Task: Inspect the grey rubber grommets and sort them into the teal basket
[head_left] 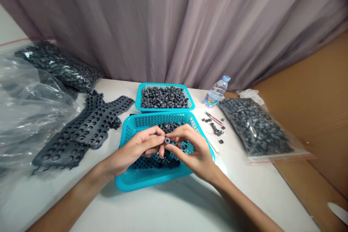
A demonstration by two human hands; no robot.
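At left, dark grey, hole-dotted sheets (88, 121) are lying on a white table (130, 208). Over a turquoise plastic lattice basket (136, 184), the left hand (143, 144) is touching a small black ring-shaped piece (167, 143), whether gripping I cannot tell, while the right hand (194, 150) is pinching it between thumb and forefinger. Farther right, a clear, blue-capped plastic bottle (216, 92) is standing near a bulging clear plastic bag (254, 127).

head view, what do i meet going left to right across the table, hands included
Clear plastic bag → perforated black sheets → left hand → small black ring → right hand → water bottle → filled bag of black pieces
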